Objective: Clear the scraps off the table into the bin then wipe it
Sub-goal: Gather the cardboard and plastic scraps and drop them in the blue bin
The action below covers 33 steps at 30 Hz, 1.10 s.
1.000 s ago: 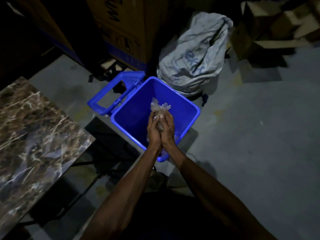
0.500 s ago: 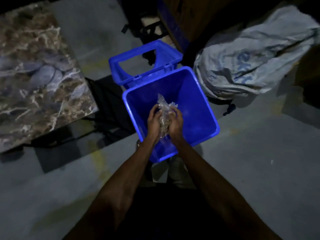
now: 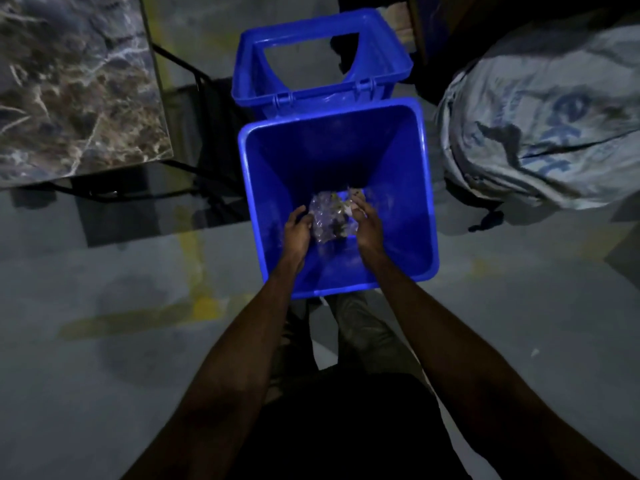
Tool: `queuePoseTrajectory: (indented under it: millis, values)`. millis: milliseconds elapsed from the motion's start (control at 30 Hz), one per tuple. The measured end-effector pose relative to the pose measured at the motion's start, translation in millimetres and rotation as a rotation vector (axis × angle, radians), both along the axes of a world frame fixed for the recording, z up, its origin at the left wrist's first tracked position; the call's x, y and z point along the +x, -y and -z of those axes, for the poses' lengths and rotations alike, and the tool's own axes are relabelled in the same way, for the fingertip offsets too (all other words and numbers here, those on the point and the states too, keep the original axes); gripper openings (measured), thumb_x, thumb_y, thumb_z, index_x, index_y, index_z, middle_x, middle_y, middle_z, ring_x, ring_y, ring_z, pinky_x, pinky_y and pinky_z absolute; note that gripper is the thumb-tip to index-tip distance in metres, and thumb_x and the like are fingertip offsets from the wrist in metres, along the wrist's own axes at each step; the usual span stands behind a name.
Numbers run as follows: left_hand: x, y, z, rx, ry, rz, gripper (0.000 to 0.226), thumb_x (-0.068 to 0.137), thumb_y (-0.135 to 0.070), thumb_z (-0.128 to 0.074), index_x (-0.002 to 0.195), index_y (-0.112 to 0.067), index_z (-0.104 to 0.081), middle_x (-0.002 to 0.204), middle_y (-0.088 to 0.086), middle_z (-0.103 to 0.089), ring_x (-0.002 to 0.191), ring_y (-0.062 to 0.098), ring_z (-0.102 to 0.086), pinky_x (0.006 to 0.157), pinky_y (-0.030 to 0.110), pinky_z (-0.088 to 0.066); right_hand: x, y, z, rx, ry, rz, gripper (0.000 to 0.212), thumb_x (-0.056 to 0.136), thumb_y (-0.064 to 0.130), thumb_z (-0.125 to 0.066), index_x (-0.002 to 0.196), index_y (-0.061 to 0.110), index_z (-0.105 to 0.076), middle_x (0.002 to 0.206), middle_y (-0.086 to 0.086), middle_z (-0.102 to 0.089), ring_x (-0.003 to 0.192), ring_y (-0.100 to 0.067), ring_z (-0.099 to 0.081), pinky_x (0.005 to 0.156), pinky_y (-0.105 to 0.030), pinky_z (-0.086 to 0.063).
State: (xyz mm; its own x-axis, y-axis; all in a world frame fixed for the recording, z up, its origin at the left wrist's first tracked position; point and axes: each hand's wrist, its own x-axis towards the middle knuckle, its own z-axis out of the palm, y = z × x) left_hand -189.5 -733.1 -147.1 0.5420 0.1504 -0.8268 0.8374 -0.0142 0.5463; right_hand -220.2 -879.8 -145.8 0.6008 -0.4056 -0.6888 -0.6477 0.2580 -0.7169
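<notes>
Scraps bundled in crumpled clear plastic sit at the centre of the view, over the open mouth of a blue bin, so that anything let go should fall inside. The left hand, at the bundle's nine o'clock, and the right hand, at its three o'clock, flank it with fingers loosely spread; whether they grasp the plastic or have released it cannot be told in the dim, blurred light. The bin's hinged lid hangs open at twelve o'clock, clear of the drop. A marble-patterned table stands at ten o'clock, apparently awaiting wiping. A pale sack lies at two o'clock.
</notes>
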Motion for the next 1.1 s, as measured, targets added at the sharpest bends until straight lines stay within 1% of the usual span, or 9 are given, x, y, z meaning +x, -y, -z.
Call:
queuePoseTrajectory:
  millis: [100, 267, 367, 433, 500, 567, 733, 867, 1100]
  values:
    - [-3, 0, -12, -0.012, 0.035, -0.022, 0.034, 0.101, -0.008, -0.058, 0.134, -0.013, -0.06, 0.101, -0.005, -0.067, 0.084, 0.007, -0.061, 0.063, 0.012, -0.048, -2, 1, -8, -0.008, 0.0, -0.063, 0.029, 0.102, -0.001, -0.056, 0.128, -0.001, -0.067, 0.124, -0.004, -0.066, 0.114, -0.014, -0.06, 0.099, -0.026, -0.049]
    - [-8, -12, -31, -0.066, 0.116, -0.016, 0.027, 0.099, -0.009, -0.061, 0.124, -0.019, -0.064, 0.116, 0.005, -0.07, 0.092, 0.013, -0.064, 0.076, 0.022, -0.05, 0, -16, -40, -0.096, 0.078, -0.196, 0.034, 0.095, 0.005, -0.059, 0.126, -0.008, -0.064, 0.118, -0.008, -0.064, 0.099, 0.003, -0.063, 0.089, -0.013, -0.046]
    - [-12, -27, -47, -0.061, 0.174, 0.034, 0.029, 0.098, -0.008, -0.061, 0.126, -0.015, -0.067, 0.112, 0.006, -0.071, 0.09, 0.012, -0.064, 0.077, 0.023, -0.051, 2, -35, -69, -0.125, 0.112, -0.269, 0.032, 0.101, 0.001, -0.057, 0.132, -0.008, -0.061, 0.119, -0.013, -0.064, 0.094, -0.001, -0.063, 0.081, -0.007, -0.047]
    - [-16, -42, -61, -0.054, 0.233, 0.07, 0.03, 0.098, -0.005, -0.061, 0.126, -0.011, -0.067, 0.108, 0.007, -0.07, 0.09, 0.013, -0.064, 0.079, 0.024, -0.051, -1, -52, -88, -0.193, 0.147, -0.337, 0.031, 0.103, 0.003, -0.057, 0.133, -0.002, -0.062, 0.124, -0.015, -0.065, 0.101, -0.01, -0.065, 0.086, -0.015, -0.051]
    - [-21, -61, -76, -0.048, 0.315, 0.125, 0.03, 0.098, -0.001, -0.06, 0.127, -0.008, -0.065, 0.104, 0.008, -0.07, 0.088, 0.013, -0.063, 0.081, 0.024, -0.05, -5, -73, -104, -0.3, 0.228, -0.413, 0.03, 0.102, 0.012, -0.06, 0.131, 0.005, -0.065, 0.126, -0.013, -0.064, 0.111, -0.022, -0.065, 0.099, -0.034, -0.053]
    - [-25, -86, -92, -0.027, 0.409, 0.181, 0.031, 0.098, -0.001, -0.062, 0.128, -0.006, -0.064, 0.101, 0.009, -0.071, 0.086, 0.012, -0.065, 0.082, 0.022, -0.05, -9, -99, -117, -0.423, 0.301, -0.505, 0.033, 0.1, 0.019, -0.061, 0.131, 0.009, -0.065, 0.125, -0.009, -0.063, 0.114, -0.023, -0.063, 0.102, -0.043, -0.052]
    - [-37, -169, -133, 0.059, 0.578, 0.218, 0.036, 0.089, -0.019, -0.064, 0.124, -0.011, -0.065, 0.109, 0.014, -0.073, 0.097, 0.024, -0.07, 0.087, 0.034, -0.056, -12, -176, -149, -0.615, 0.449, -0.72, 0.043, 0.096, 0.028, -0.057, 0.137, 0.016, -0.061, 0.131, -0.005, -0.06, 0.121, -0.024, -0.06, 0.103, -0.042, -0.051]
    - [-48, -250, -150, 0.201, 0.666, 0.234, 0.033, 0.096, -0.01, -0.066, 0.129, -0.01, -0.064, 0.111, 0.007, -0.072, 0.102, 0.02, -0.069, 0.092, 0.032, -0.053, -9, -249, -161, -0.662, 0.551, -0.87, 0.045, 0.096, 0.032, -0.052, 0.138, 0.017, -0.059, 0.134, -0.006, -0.06, 0.125, -0.024, -0.059, 0.105, -0.044, -0.049]
    - [-67, -356, -159, 0.411, 0.68, 0.144, 0.038, 0.1, -0.022, -0.065, 0.137, -0.014, -0.061, 0.128, 0.006, -0.069, 0.114, 0.019, -0.066, 0.092, 0.021, -0.047, 9, -363, -181, -0.756, 0.708, -1.167, 0.046, 0.096, 0.033, -0.054, 0.139, 0.017, -0.058, 0.135, -0.006, -0.058, 0.121, -0.028, -0.06, 0.097, -0.044, -0.052]
